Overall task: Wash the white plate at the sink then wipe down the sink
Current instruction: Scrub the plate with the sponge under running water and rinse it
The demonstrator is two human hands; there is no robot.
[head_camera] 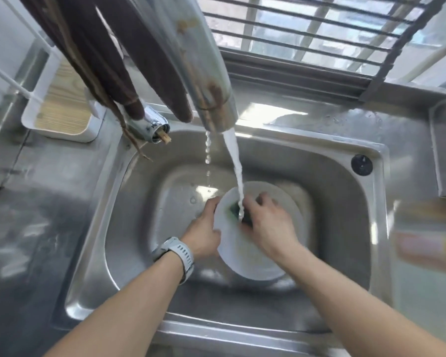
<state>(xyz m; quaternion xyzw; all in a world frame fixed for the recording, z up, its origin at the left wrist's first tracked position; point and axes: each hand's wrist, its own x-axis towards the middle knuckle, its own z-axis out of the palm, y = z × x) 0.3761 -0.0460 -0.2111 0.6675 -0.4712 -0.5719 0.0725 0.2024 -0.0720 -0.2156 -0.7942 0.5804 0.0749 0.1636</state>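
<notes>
Left hand grips white plate rim at 9 o'clock, right hand clamps sponge; wet plate could slip w/ hard scrubbing.

I'm looking down into a home kitchen. A steel sink is set in a steel tabletop, with a running faucet under a barred window. Dark cloths hang above.

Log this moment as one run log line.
stage: scrubbing | left hand: holds white plate | right hand: presses sponge | tap: running
</notes>
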